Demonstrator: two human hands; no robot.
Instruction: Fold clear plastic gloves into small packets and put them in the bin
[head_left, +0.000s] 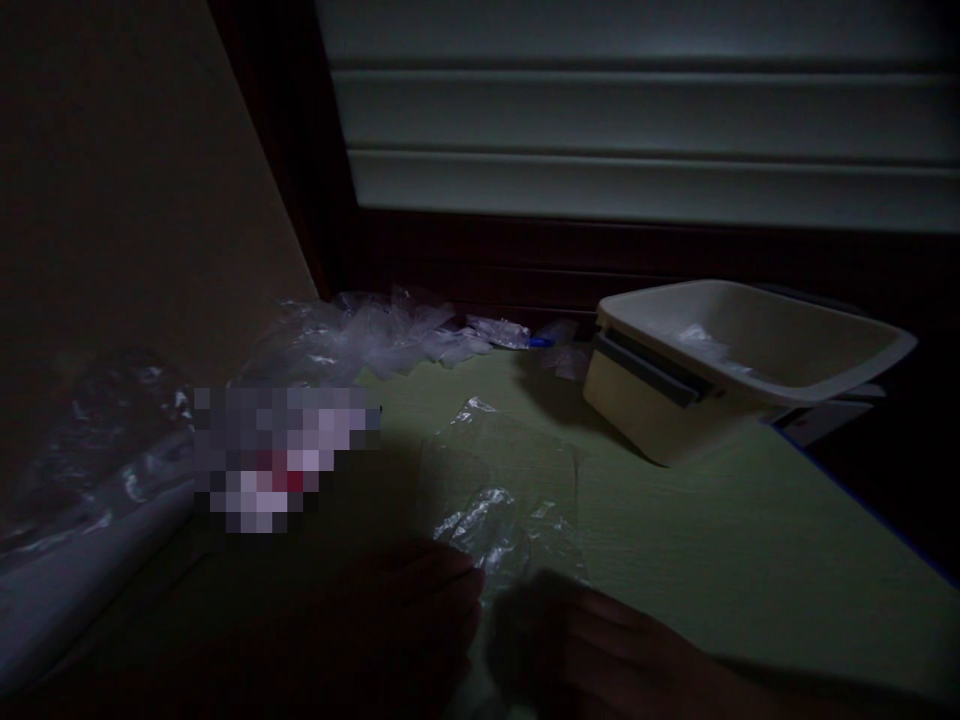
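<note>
Text: we can read none | labels, brands, numbers, signs: we make out none in the dim view | pixelated patch [262,450]: we cannot read it

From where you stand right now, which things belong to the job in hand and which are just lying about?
Probably in use:
clear plastic sheet
left fingers and right fingers, close to it, too dark to tell whether touching

Probably just lying about:
heap of clear plastic
small blue thing
cream tub, perhaps used too
</note>
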